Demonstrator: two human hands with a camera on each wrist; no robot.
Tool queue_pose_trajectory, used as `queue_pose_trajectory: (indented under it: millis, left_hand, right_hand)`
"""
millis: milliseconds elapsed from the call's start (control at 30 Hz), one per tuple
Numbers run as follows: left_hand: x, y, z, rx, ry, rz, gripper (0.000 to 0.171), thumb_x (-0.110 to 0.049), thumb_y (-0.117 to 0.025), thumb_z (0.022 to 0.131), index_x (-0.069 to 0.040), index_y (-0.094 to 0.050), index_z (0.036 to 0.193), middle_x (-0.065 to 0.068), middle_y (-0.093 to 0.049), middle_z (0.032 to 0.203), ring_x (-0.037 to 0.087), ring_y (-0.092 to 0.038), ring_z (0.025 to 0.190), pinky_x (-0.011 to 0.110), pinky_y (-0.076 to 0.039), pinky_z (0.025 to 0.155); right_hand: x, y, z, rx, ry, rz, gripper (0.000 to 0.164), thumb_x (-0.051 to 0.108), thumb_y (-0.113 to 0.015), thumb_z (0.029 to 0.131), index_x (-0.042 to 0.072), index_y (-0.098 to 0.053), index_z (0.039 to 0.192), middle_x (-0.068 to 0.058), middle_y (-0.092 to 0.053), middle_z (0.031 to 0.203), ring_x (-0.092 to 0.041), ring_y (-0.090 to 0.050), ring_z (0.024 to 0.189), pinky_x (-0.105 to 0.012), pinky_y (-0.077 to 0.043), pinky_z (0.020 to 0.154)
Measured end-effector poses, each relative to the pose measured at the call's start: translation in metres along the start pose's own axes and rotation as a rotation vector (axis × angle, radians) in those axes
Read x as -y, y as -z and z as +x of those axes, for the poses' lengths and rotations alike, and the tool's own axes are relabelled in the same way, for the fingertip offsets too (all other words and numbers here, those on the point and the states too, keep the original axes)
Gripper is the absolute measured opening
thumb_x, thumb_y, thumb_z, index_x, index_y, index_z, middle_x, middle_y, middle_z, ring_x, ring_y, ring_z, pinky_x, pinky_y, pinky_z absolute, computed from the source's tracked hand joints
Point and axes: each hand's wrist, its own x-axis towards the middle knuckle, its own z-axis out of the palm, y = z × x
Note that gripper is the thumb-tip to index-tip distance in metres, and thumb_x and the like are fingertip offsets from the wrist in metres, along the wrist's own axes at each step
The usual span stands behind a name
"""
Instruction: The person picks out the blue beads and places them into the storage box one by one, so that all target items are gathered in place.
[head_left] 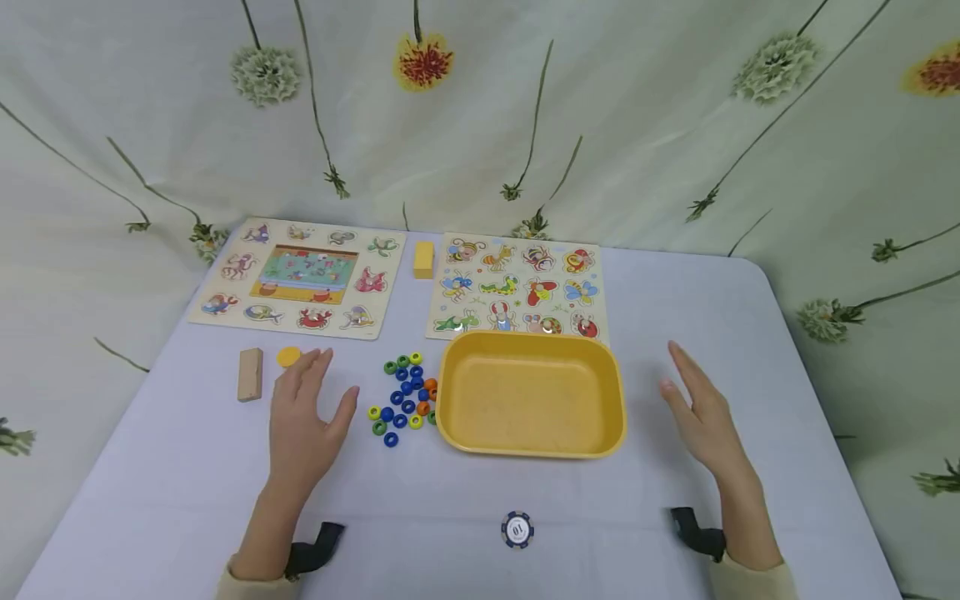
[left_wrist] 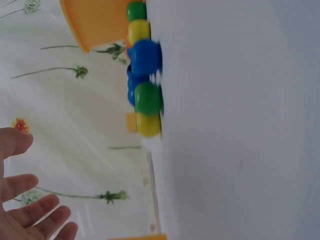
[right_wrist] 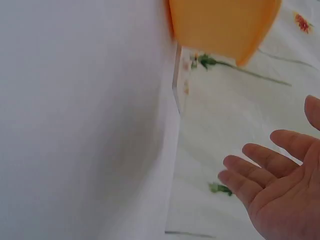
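My left hand (head_left: pixel 306 425) hovers over the table left of a loose group of beads (head_left: pixel 407 387) in blue, green, yellow and orange. Its fingers are spread and hold nothing; in the left wrist view several beads (left_wrist: pixel 146 57) line up beyond it. Close to its fingertips lies a yellow disc (head_left: pixel 288 357), partly covered. On the other side, my right hand (head_left: pixel 705 425) is held in the air, empty, with fingers extended. Between the hands sits a yellow plastic tray (head_left: pixel 531 392) with nothing in it. The right wrist view shows the tray's side (right_wrist: pixel 222 25) beyond the right palm.
A sea-creature puzzle board (head_left: pixel 300 277) lies back left, an insect puzzle board (head_left: pixel 519 287) behind the tray. A yellow block (head_left: pixel 423 260) stands between them. A wooden block (head_left: pixel 251 374) lies at left, a poker chip (head_left: pixel 517 529) near the front. Flowered cloth (head_left: pixel 637 125) hangs behind.
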Motion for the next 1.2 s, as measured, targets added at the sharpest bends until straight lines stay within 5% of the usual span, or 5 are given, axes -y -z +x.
queue_pose_trajectory:
  millis: [133,333,533,867,1200]
  left_hand:
    - [-0.014,-0.014,-0.009,-0.022,0.049,-0.248,0.054,-0.011,-0.069,0.073,-0.014,-0.051,0.124,0.005,-0.053,0.121,0.018,-0.047,0.112,0.018,-0.036,0.091]
    - [-0.028,-0.026,-0.012,-0.019,0.093,-0.414,0.055,0.002,-0.07,0.069,-0.01,-0.053,0.12,0.009,-0.054,0.117,0.02,-0.049,0.107,0.018,-0.038,0.087]
    - [-0.021,-0.031,-0.017,0.03,0.13,-0.421,0.053,0.0,-0.07,0.07,-0.009,-0.053,0.12,0.006,-0.055,0.117,0.018,-0.049,0.107,0.02,-0.039,0.086]
    - [0.016,-0.049,-0.03,0.296,0.243,-0.26,0.038,-0.017,-0.069,0.074,-0.017,-0.059,0.11,-0.004,-0.055,0.109,0.013,-0.045,0.102,0.032,-0.036,0.086]
    - [0.017,-0.05,-0.029,0.326,0.248,-0.197,0.018,-0.019,-0.069,0.073,-0.014,-0.067,0.09,-0.003,-0.055,0.098,0.016,-0.044,0.096,0.037,-0.035,0.083]
  right_hand:
    - [0.022,-0.022,-0.006,0.039,0.023,0.177,0.048,0.02,-0.046,0.092,0.015,-0.032,0.138,-0.008,-0.037,0.139,-0.028,-0.04,0.123,-0.032,-0.041,0.093]
    - [0.034,-0.039,-0.009,0.064,0.041,0.289,0.045,0.004,-0.047,0.09,0.004,-0.037,0.134,-0.017,-0.043,0.133,-0.033,-0.045,0.117,-0.004,-0.034,0.084]
    - [0.02,-0.049,-0.008,0.052,0.016,0.256,0.044,0.014,-0.046,0.092,0.016,-0.037,0.135,-0.009,-0.043,0.135,-0.025,-0.045,0.119,-0.009,-0.036,0.087]
    - [0.017,-0.051,-0.009,0.045,0.028,0.297,0.044,0.017,-0.044,0.093,0.018,-0.036,0.136,-0.006,-0.04,0.137,-0.024,-0.042,0.122,-0.007,-0.034,0.088]
    - [0.046,-0.041,-0.013,0.035,0.001,0.309,0.042,0.005,-0.044,0.091,0.003,-0.038,0.133,-0.015,-0.041,0.134,-0.029,-0.042,0.12,-0.003,-0.031,0.086]
